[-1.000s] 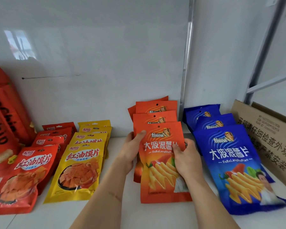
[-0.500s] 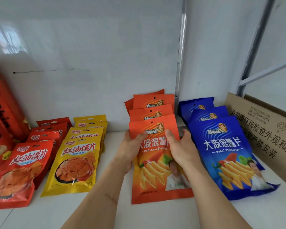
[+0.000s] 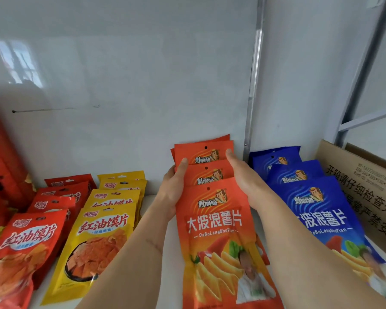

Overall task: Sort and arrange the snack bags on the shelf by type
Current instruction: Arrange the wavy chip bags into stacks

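Fingers point(image 3: 184, 166) flank orange bags point(image 3: 218, 230) — glossy, overlapped, yellow chips printed

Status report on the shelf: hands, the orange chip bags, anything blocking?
Left hand, right hand: flank orange bag stack, fingers on bags behind the front one. Blue bags right, yellow bags left. Nothing blocking.
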Motion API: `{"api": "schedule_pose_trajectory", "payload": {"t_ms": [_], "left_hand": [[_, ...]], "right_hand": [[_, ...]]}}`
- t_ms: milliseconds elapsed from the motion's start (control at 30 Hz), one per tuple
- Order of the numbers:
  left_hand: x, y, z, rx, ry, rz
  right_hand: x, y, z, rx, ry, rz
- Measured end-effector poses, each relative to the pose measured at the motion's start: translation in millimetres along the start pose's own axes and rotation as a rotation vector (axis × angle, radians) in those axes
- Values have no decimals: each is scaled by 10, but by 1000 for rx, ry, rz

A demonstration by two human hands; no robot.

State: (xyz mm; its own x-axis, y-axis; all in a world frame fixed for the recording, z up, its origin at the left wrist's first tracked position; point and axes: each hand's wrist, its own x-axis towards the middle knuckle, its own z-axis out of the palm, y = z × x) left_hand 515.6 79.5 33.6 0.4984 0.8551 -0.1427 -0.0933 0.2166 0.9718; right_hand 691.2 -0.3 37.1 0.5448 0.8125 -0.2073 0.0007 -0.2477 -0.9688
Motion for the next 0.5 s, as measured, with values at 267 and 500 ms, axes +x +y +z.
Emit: {"api": "schedule_pose_trajectory", "payload": {"t_ms": [267, 500], "left_hand": [[-66, -7, -79, -28, 26, 37], [-734, -392, -8, 162, 194, 14]], "right_hand": [[-453, -78, 13, -75, 96, -92], [-1249, 403, 201, -427, 266, -169]]}}
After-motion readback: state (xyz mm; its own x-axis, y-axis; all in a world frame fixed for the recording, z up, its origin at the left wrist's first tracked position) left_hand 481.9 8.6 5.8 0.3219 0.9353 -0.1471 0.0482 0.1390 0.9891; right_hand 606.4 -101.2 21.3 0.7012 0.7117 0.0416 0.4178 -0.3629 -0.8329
